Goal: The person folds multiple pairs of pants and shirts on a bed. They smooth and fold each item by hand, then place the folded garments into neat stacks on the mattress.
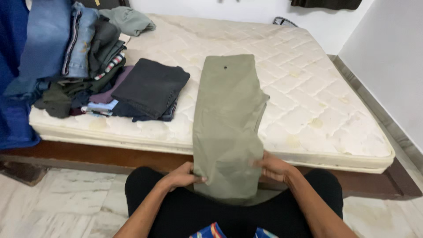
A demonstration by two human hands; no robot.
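A pair of olive-green trousers [227, 119], folded lengthwise, lies stretched from the middle of the bare mattress [317, 101] over its near edge down to my lap. My left hand [180, 176] grips the trousers' lower left edge. My right hand [272, 166] grips the lower right edge, fingers curled over the cloth. The waist end with a small dark button points away from me. My knees in black cloth sit just below both hands.
A folded stack of dark clothes [150, 90] lies left of the trousers. A loose heap of jeans and shirts [81, 53] fills the mattress's left end. A blue cloth [13, 110] hangs at far left. Wooden bed frame [88, 154], marble floor, white wall on the right.
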